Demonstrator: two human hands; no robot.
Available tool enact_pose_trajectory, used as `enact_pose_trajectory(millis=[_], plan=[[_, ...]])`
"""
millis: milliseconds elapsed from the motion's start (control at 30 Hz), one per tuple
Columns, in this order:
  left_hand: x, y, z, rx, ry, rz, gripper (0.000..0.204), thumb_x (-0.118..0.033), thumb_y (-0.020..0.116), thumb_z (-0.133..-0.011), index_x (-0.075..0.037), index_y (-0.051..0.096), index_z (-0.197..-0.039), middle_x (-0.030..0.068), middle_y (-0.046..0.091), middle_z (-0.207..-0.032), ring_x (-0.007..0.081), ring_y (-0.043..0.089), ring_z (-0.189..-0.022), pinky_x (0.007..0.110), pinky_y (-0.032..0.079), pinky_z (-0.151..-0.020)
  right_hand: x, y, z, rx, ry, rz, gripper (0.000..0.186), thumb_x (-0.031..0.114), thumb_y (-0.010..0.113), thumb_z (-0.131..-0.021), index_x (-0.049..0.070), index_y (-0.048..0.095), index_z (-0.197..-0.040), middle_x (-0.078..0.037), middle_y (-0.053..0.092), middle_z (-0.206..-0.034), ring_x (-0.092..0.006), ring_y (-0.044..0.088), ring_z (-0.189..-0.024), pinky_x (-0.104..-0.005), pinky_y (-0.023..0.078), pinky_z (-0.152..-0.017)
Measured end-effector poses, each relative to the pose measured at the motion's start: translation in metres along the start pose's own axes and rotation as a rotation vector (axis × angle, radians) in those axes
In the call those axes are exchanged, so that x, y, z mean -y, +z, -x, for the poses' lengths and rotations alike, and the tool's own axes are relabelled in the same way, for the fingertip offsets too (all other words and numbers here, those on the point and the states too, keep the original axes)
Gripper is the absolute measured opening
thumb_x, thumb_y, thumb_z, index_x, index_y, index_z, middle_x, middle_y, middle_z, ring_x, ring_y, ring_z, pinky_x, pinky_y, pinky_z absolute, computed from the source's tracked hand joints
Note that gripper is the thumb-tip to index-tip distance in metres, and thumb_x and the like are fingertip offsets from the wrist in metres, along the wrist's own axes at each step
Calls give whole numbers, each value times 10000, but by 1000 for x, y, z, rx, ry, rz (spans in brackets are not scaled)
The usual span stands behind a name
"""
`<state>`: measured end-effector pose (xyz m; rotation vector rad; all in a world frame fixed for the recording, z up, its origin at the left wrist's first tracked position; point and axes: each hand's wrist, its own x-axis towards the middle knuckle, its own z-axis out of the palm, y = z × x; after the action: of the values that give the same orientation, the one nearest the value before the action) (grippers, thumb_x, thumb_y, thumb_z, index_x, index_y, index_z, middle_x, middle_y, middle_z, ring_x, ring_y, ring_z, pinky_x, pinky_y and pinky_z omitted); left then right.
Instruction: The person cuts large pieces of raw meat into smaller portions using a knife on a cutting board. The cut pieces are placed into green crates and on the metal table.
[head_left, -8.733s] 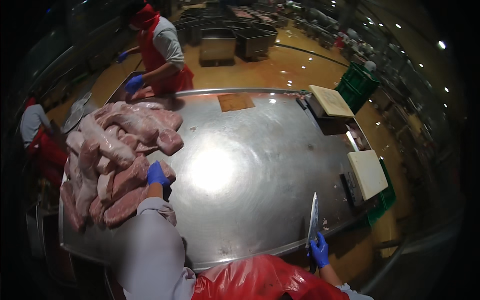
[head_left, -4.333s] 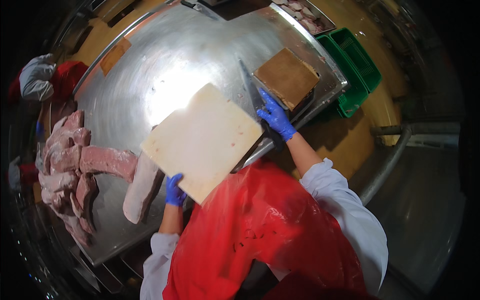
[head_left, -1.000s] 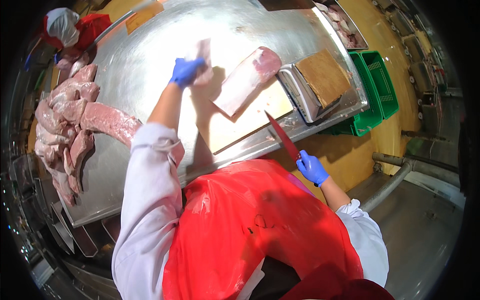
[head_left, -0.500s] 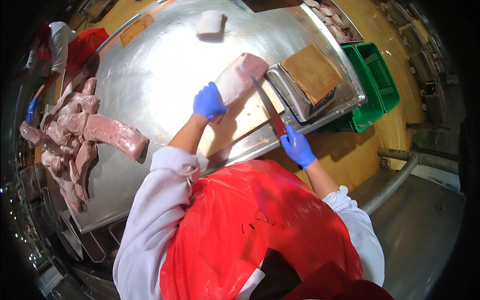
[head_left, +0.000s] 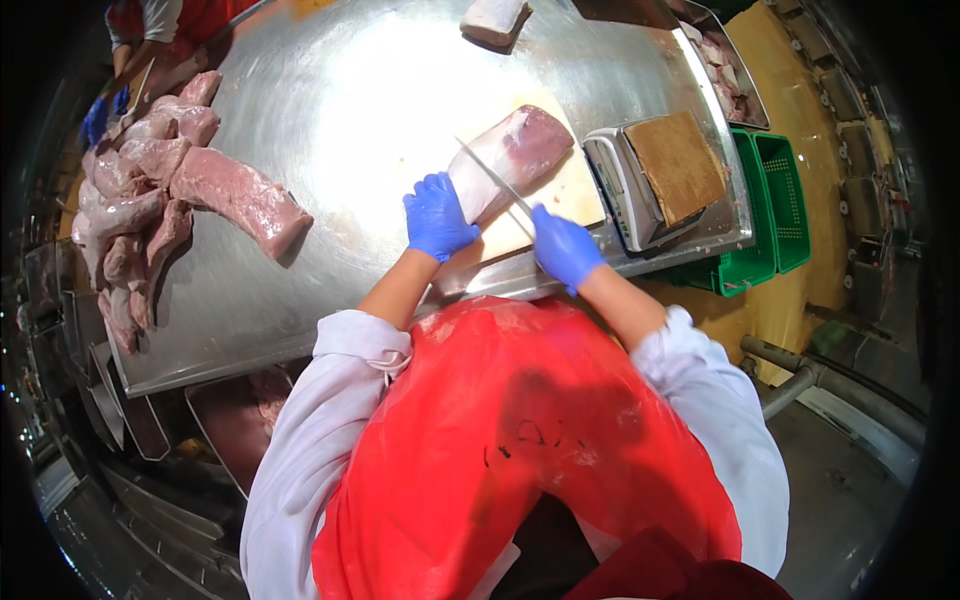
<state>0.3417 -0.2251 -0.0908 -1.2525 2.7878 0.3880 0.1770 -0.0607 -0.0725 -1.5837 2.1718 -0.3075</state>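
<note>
Currently: meat slab (head_left: 515, 155) lies on cutting board (head_left: 560, 200), long axis running up-right from hands. L hand (head_left: 436, 215) clamps its near end; R hand (head_left: 563, 247), closed on knife (head_left: 492, 178), blade across the slab just beside L fingers.

One steel worktop (head_left: 330, 300), one cutting board (head_left: 565, 195), one knife (head_left: 490, 175), one meat slab (head_left: 510, 160) on the board — another piece (head_left: 493, 17) apart, one scale (head_left: 640, 190), two green crates (head_left: 770, 215), two blue-gloved hands — left hand (head_left: 437, 216), right hand (head_left: 563, 247).

You stand at a steel table (head_left: 300, 330) that shines under strong light. Right of it you see 2 green crates (head_left: 770, 215) on the yellow floor (head_left: 790, 110), and grey pipes (head_left: 850, 390).
</note>
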Motion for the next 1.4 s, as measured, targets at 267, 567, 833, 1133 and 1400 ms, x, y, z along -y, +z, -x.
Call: enact_pose_trajectory(millis=[267,567,833,1133,1400], plan=[[8,1,-12,14,-58,91,789,-378,818,-616,20,493,-1215,205,601,-1120,356,628,-1020,491,513,-850,3,11,-76,180,48,110,228,114,423,-991,-6,531,-1152,-280,699,-951,-406,711,-737,-489,567,-716],[69,-2,-84,295,-355,1453,351,-167,724,-845,49,668,-1115,123,708,-1020,203,690,-922,320,560,-812,-87,5,135,242,113,-26,196,149,544,-943,42,482,-1096,-259,668,-858,-488,639,-794,-579,505,-685],[-38,9,-155,-30,139,464,1015,-510,848,-716,11,370,-1445,306,540,-1351,356,636,-1169,408,549,-935,-114,24,202,-122,256,-252,211,209,540,-980,41,514,-1104,-217,683,-797,-454,648,-718,-551,504,-620],[-58,22,-259,240,-285,1352,630,-359,792,-782,73,630,-1211,149,682,-1025,215,651,-816,358,555,-679,-85,21,223,-144,482,-729,203,200,557,-999,18,497,-1066,-149,672,-707,-295,689,-604,-407,514,-540],[-107,40,-163,193,138,59,963,-529,762,-722,-172,390,-1535,160,195,-1664,323,131,-1557,729,162,-1150,-104,25,175,-244,418,-902,144,119,554,-1008,1,512,-1077,-93,674,-775,-126,632,-585,-294,522,-552]])
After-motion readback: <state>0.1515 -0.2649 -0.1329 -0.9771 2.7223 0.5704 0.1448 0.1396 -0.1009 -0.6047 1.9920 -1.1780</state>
